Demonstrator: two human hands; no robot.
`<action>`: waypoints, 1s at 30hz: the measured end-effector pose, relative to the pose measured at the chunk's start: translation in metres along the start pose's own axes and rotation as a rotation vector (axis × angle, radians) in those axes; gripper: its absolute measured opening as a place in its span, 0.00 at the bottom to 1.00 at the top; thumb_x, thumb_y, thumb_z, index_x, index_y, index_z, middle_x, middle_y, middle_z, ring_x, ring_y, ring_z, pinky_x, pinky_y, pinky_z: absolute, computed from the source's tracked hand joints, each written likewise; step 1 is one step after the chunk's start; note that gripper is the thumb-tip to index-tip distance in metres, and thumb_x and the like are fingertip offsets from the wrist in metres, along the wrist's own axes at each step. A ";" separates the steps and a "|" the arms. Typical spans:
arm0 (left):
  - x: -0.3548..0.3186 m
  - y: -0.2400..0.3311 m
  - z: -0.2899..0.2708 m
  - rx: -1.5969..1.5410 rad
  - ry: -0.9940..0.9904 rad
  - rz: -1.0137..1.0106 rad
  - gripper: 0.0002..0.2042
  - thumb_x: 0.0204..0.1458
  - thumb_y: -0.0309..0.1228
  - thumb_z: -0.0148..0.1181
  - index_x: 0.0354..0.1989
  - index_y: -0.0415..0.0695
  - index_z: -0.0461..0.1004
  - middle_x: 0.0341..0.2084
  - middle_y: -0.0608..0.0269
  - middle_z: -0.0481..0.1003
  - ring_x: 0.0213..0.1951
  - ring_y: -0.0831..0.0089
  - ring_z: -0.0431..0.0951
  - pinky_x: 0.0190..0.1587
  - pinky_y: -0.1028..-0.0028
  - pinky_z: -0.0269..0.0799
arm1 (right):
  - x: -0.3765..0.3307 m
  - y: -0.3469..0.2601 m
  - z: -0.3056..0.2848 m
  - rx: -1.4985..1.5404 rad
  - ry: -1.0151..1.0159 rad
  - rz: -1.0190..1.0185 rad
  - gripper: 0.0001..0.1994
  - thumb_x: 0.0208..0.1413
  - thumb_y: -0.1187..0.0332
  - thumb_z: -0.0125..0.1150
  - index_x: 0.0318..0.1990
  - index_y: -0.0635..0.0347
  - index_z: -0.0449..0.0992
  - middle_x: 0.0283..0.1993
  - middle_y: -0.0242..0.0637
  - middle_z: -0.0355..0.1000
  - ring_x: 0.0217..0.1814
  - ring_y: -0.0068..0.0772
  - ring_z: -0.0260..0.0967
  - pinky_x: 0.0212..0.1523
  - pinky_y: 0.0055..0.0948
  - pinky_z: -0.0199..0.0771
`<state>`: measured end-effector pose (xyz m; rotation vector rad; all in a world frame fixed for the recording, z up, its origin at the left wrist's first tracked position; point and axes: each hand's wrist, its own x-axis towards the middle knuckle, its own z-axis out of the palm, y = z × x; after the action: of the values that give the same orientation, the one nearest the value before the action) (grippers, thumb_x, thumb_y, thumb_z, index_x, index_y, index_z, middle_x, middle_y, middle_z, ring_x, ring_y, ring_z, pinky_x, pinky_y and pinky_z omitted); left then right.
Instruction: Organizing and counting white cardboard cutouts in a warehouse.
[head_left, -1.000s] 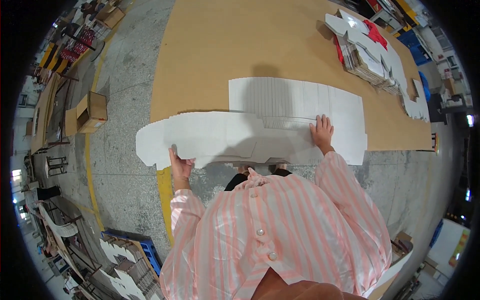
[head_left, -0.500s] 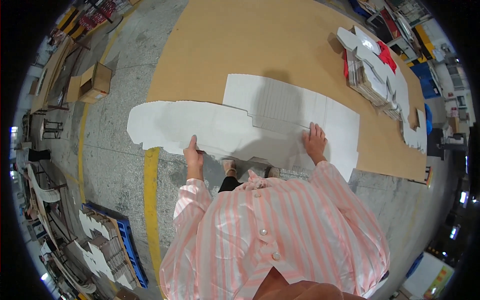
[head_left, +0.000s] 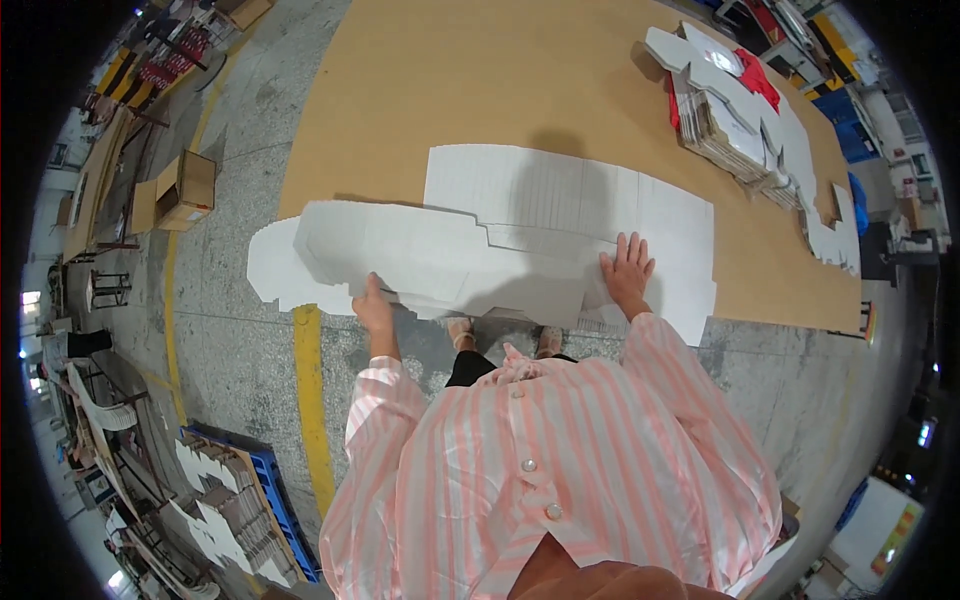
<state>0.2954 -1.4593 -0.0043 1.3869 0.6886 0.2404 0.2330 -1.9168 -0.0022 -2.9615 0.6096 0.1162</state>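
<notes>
No text, label or number can be read; the coloured panel (head_left: pixel 897 538) on the white board (head_left: pixel 862 522) at lower right is too small and blurred.

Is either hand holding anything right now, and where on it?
The left hand grips the top white sheet by its near edge, thumb uppermost; the right hand lies flat, gripping nothing.

From the middle of the white sheets (head_left: pixel 430 245), the brown tabletop (head_left: pixel 420 100) leaves a hand open passage between 11 and 1 o'clock; a pile of cut card (head_left: pixel 725 125) with red cloth (head_left: pixel 757 80) obstructs 2 o'clock. Over the sheets, the right hand (head_left: pixel 628 268) bars 3, the left hand (head_left: pixel 373 312) 8, while the wearer's torso (head_left: pixel 560 440) closes 6
</notes>
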 end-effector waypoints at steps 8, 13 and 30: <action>0.002 0.013 -0.003 0.046 -0.036 -0.165 0.18 0.50 0.38 0.55 0.25 0.29 0.70 0.24 0.55 0.74 0.27 0.64 0.72 0.35 0.67 0.67 | 0.006 0.003 0.018 -0.058 0.068 -0.060 0.33 0.54 0.45 0.42 0.62 0.53 0.51 0.67 0.47 0.42 0.69 0.52 0.31 0.60 0.62 0.34; 0.006 -0.007 0.013 0.288 0.061 -0.137 0.23 0.45 0.41 0.60 0.35 0.28 0.67 0.31 0.51 0.72 0.33 0.60 0.72 0.40 0.65 0.67 | 0.005 0.028 0.017 -0.087 0.099 0.002 0.31 0.52 0.47 0.46 0.61 0.50 0.53 0.67 0.44 0.42 0.70 0.48 0.33 0.60 0.59 0.36; 0.003 -0.003 0.002 -0.701 -0.045 -0.464 0.28 0.47 0.40 0.59 0.52 0.33 0.60 0.48 0.49 0.67 0.49 0.59 0.67 0.51 0.60 0.62 | 0.005 0.013 0.013 -0.103 -0.008 -0.011 0.31 0.56 0.46 0.40 0.64 0.47 0.47 0.69 0.38 0.36 0.71 0.43 0.29 0.63 0.54 0.29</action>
<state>0.2984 -1.4598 -0.0080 0.5435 0.7709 0.0647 0.2315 -1.9294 -0.0168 -3.0616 0.6039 0.1636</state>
